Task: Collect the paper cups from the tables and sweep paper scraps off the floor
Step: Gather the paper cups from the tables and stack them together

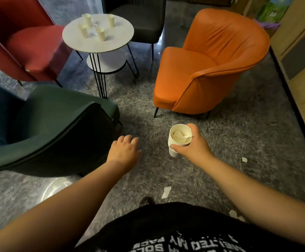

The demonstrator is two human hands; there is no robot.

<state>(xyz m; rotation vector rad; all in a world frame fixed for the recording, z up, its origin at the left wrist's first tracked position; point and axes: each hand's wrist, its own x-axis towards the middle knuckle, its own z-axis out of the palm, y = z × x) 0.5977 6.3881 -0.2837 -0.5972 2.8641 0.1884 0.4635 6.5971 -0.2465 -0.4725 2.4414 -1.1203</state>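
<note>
- The grey speckled floor (220,142) fills most of the frame, with four armchairs on it: a dark green one (44,128) at the left, an orange one (208,70) at the upper right, a red one (26,44) at the upper left and a dark grey one (140,17) at the top.
- The round white side table (98,40) stands in the upper left of the frame, between the chairs. Four paper cups (100,34) stand on it, so this table is not yet cleared. A small clear glass thing, perhaps a jug, is among them; it is blurred.
- The right hand (193,144), at the lower centre, grips a stack of paper cups (179,140); the top cup holds paper pieces. I judge that part of the collecting is done.
- The left hand (125,148) hangs beside it, fingers loosely curled, holding nothing.
- Paper scraps (166,192) lie on the floor at the lower right and lower left, so the sweeping is still left.
</note>
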